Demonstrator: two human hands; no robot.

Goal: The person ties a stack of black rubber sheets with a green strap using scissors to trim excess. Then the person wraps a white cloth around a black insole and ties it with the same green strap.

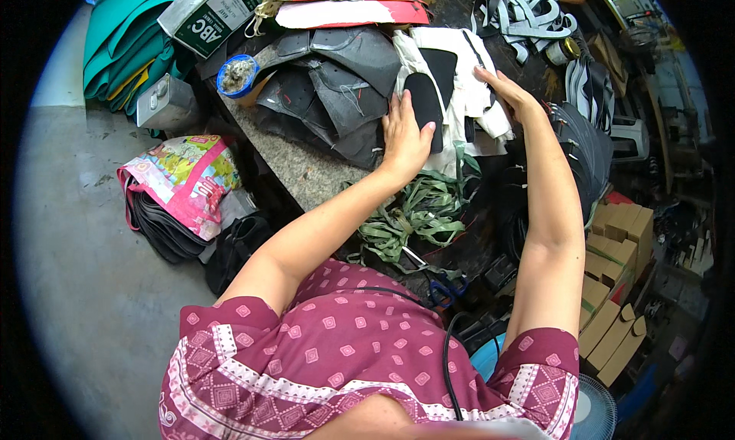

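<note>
Left grip (408,139), spread, touches a black pad (423,95), seemingly soft, best edge-held; right grip (514,95) at white cloth (468,57): closure unclear.

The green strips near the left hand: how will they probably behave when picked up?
The green strips would probably hang floppy, since they bend in loose loops. Lifting one may drag others, as they lie tangled. Being thin, they are likely light for their bulk.

Soft light brightens the floor (84,248) at left, while fisheye edges bend and fade to black.
</note>
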